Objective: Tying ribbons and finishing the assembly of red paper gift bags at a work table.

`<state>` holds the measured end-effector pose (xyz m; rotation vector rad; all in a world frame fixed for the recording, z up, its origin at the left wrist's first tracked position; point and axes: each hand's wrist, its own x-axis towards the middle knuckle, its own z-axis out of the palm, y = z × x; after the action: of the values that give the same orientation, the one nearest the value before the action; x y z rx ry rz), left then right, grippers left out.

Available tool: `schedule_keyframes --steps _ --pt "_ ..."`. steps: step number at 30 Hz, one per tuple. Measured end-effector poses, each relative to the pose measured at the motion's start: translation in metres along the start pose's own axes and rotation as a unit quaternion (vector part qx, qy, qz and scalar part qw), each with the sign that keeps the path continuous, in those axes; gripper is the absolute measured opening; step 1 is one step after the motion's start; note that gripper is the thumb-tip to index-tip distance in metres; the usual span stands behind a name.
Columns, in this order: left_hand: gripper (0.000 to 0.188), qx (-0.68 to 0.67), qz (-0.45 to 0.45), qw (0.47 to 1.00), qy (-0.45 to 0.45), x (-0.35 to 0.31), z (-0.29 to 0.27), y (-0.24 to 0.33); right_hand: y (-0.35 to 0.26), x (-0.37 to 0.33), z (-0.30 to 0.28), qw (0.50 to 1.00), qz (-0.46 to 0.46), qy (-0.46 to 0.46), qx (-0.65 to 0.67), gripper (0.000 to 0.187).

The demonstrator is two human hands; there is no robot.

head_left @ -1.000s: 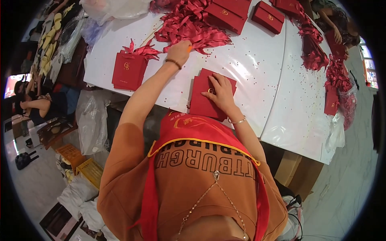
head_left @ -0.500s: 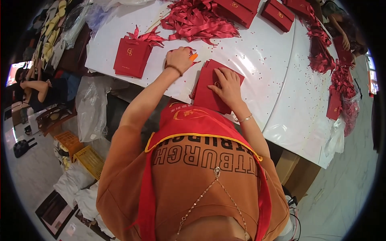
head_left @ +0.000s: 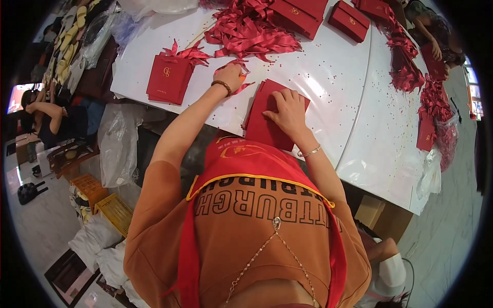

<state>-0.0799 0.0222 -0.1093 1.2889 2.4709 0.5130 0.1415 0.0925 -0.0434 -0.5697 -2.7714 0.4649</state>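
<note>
My left hand (head_left: 228,78) is closed on a red ribbon (head_left: 241,89), whose ends stick out past the fingers. A small orange thing (head_left: 242,78) shows at the fingers, mostly hidden, its kind unclear. In front of me lies a stack of flat red paper gift bags (head_left: 266,105) at the table's near edge. My right hand (head_left: 288,112) rests on the top one, fingers spread and holding nothing. Left of my left hand is a smaller pile of red bags (head_left: 168,78) with ribbon handles.
A heap of red ribbons (head_left: 251,32) covers the white table's (head_left: 328,66) far middle. More red bags (head_left: 303,16) lie behind it, and ribboned bags (head_left: 405,61) line the right side. Tiny red bits are scattered about. Yellow crates (head_left: 114,213) stand lower left. Another person (head_left: 436,36) sits far right.
My left hand has turned slightly, so less of the orange thing shows and a ribbon end now trails toward the bag stack. My right hand stays on the stack. Someone's limb has appeared at lower right.
</note>
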Motion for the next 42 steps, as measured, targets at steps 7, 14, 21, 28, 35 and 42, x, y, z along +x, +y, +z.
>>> schedule_keyframes --steps 7,14,21,28,35,42 --pt "0.008 -0.565 -0.010 0.825 0.021 0.007 -0.066 0.014 0.007 0.008 -0.014 0.976 0.101 -0.093 0.169 0.034" --pt "0.016 -0.561 0.079 0.824 -0.003 -0.027 -0.147 0.050 0.031 0.011 -0.011 0.944 0.148 -0.179 0.234 0.036" --pt "0.020 -0.567 -0.011 0.805 -0.172 -0.067 -0.056 0.079 0.033 0.011 -0.016 0.913 0.205 -0.192 0.295 0.039" --pt "0.009 -0.412 -0.039 0.903 -0.115 -0.079 -0.017 0.089 0.032 0.013 -0.022 0.902 0.214 -0.214 0.308 0.039" --pt "0.006 -0.337 0.024 0.939 -0.065 -0.085 0.001 0.091 0.029 0.011 -0.024 0.901 0.203 -0.199 0.327 0.037" --pt "0.006 -0.291 0.043 0.956 -0.022 -0.086 0.001 0.098 0.029 0.010 -0.027 0.905 0.210 -0.204 0.310 0.037"
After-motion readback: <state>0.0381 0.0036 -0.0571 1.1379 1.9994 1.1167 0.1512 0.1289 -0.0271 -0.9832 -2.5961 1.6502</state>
